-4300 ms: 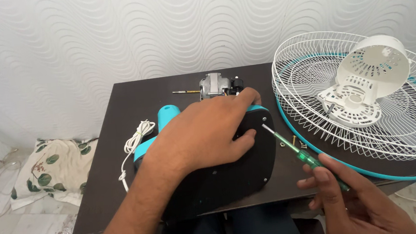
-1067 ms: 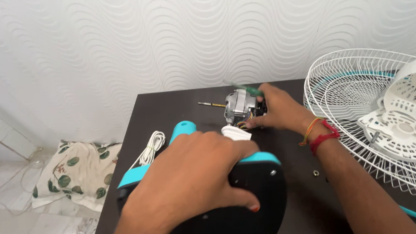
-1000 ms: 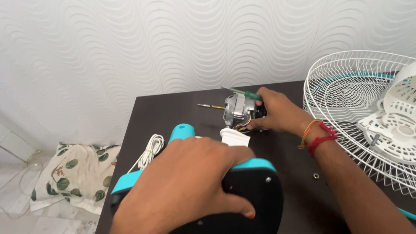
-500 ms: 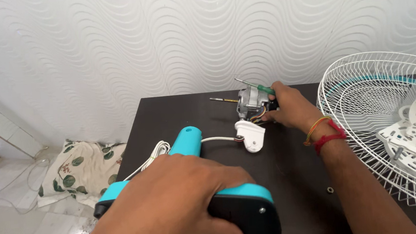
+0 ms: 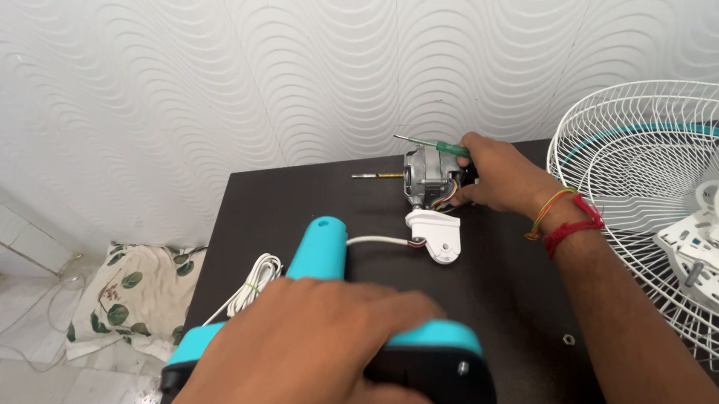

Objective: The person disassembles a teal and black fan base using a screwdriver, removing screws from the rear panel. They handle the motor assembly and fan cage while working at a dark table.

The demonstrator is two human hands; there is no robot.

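The fan motor (image 5: 428,178) sits at the far edge of the dark bench (image 5: 521,300), close to the wavy white wall, its shaft pointing left. The right hand (image 5: 494,178) touches the motor's right side and is closed around a green-handled screwdriver (image 5: 434,145), whose tip slants up and left above the motor. Coloured wires run from the motor down to a small white plastic piece (image 5: 437,233) just in front of it, and a white cable leads from there to the teal neck of the fan base (image 5: 322,249). The left hand (image 5: 304,364) lies flat, fingers spread, over that teal-and-black base at the near edge — pressing, not gripping. A coiled white cord (image 5: 250,283) lies left of the base; a white wire fan guard (image 5: 667,203) rests to the right, a small washer (image 5: 568,339) near the right forearm.
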